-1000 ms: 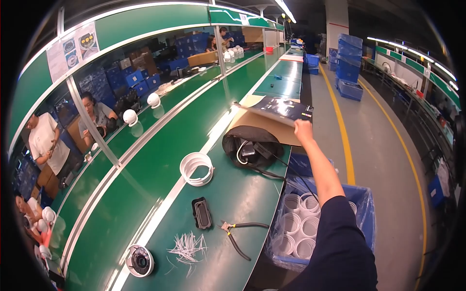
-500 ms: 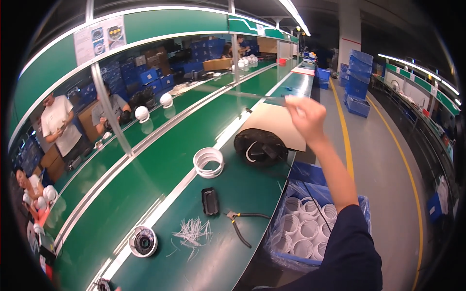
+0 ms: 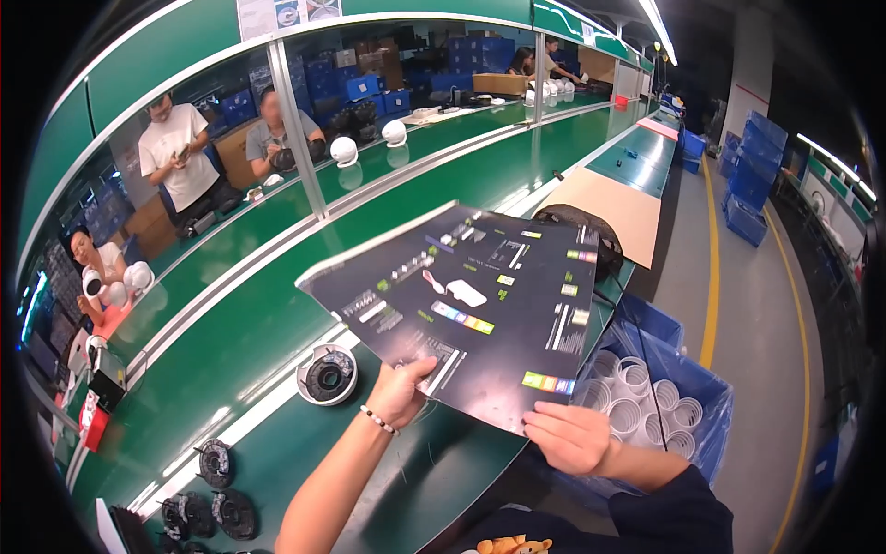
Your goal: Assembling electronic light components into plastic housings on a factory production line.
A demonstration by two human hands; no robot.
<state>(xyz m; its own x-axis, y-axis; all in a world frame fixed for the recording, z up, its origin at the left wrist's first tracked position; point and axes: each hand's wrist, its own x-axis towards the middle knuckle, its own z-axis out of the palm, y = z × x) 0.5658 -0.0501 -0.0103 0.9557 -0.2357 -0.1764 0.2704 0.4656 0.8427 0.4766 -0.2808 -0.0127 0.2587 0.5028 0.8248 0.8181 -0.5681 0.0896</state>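
A large flat black printed sheet (image 3: 508, 355), with white text, coloured blocks and a picture of a pale device, is held tilted over the green bench. My left hand (image 3: 401, 395) grips its near left edge, thumb on top, with a beaded bracelet at the wrist. My right hand (image 3: 570, 438) pinches its near right corner, fingers on top. Left of the sheet, a white round housing (image 3: 314, 392) with a black ring-shaped part inside stands on the bench. Whatever lies directly beneath the sheet is hidden.
Several black round parts (image 3: 233, 513) lie at the lower left. At right is a blue crate (image 3: 706, 443) of white rings. A tan board (image 3: 637, 208) and a dark round bundle (image 3: 609, 258) lie beyond the sheet. Co-workers sit or stand across the green conveyor (image 3: 249, 300).
My right hand has come down from above the tan board. My left hand has moved in from the lower left edge. Both now hold the sheet, which covers the pliers and white clippings.
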